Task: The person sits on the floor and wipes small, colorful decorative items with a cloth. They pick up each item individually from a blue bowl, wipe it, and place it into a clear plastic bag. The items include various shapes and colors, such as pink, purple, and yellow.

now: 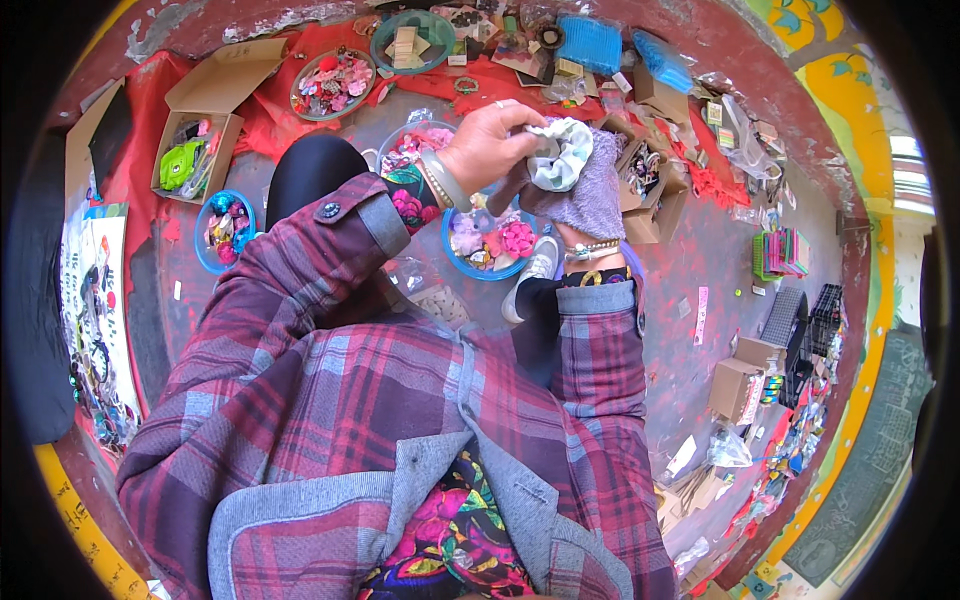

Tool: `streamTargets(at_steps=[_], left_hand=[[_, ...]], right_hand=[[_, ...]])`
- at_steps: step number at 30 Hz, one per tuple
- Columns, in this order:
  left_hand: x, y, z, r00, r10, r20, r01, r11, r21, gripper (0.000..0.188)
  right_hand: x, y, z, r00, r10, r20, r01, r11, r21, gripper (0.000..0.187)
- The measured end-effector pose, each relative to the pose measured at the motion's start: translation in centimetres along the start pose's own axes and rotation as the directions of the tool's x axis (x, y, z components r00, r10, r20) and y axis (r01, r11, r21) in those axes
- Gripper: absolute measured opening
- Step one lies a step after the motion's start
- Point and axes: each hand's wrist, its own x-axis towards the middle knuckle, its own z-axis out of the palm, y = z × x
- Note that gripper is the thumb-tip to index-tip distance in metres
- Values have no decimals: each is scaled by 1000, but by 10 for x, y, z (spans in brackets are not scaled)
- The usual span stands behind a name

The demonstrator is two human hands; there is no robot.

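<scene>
My left hand (pixel 490 142) is closed, its fingertips pinching the edge of a white scrunchie (pixel 560 155) with grey-green patches. The scrunchie is bunched up in front of a fuzzy purple cloth (pixel 603 180). That cloth drapes over my right hand (pixel 580 238), so only the wrist end, with bracelets, shows plainly and its fingers are mostly hidden. Below the hands, a blue basin (pixel 455 262) holds pink and lilac hair scrunchies and flowers. Another basin (pixel 385 150) of pink pieces lies partly behind my left wrist.
An open cardboard box (pixel 225 150) with a bright green item is at far left, near a small blue basket (pixel 203 255). Along the back, a tray of hair ornaments (pixel 298 100) and a teal basin (pixel 375 50) rest on red cloth. Cartons (pixel 650 228) and a green basket (pixel 760 258) stand right.
</scene>
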Motion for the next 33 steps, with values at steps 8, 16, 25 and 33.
streamTargets(at_steps=[8, 16, 25, 33], left_hand=[[2, 6, -13, 854, -492, 169, 495, 670, -554, 17], [-26, -75, -2, 743, -652, 151, 667, 701, -251, 16], [-85, -171, 65, 520, -826, 216, 844, 459, -276, 13], [-130, -257, 53, 573, -819, -33, 659, 437, 612, 26]], right_hand=[[-17, 48, -11, 968, 76, 239, 68, 838, -542, 17], [-28, 36, -49, 916, 364, 167, -359, 931, -63, 18], [-54, 78, -39, 909, 402, 108, -416, 886, 206, 30], [-46, 75, -27, 896, 444, 7, -411, 823, 393, 28]])
